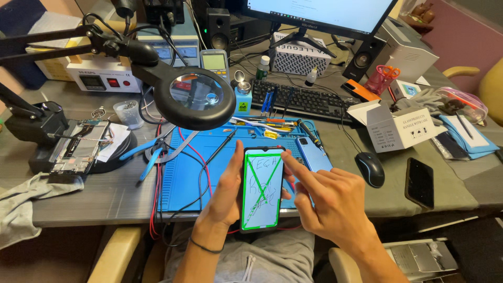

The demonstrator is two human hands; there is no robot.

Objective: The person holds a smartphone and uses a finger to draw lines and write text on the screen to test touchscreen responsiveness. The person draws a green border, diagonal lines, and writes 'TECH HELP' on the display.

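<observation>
From the head camera, the left hand point(226, 196) is holding a slim black-framed smartphone with a lit white screen crossed by green lines point(261, 188). The phone's long axis is running near to far, leaning slightly right at the far end; its top edge is pointing away toward the far side of the grey counter point(94, 194), and the screen is facing up toward the camera. The left grip is wrapped around the phone from its left side: the thumb is lying along the left edge and fingertips are showing at the right edge, so the phone is sitting in the palm, just right of the thumb. The right hand point(327, 202) is hovering at the phone's right, most fingers curled in and holding nothing, while its extended index finger point(294, 169) is touching the upper right part of the screen.

Three other phones are in view: a light blue smartphone lying back-up point(313, 153) on the blue rubber work mat point(183, 178) just beyond the held one, a dark phone lying flat point(419, 182) near the counter's right edge, and an opened phone body clamped in a black holder point(76, 149) at far left. One black computer mouse point(370, 169) is lying between the mat and the dark phone. One black round magnifier lamp on an arm point(196, 97) is hanging over the mat's far left corner. One black keyboard point(304, 100) is lying farther back.
</observation>
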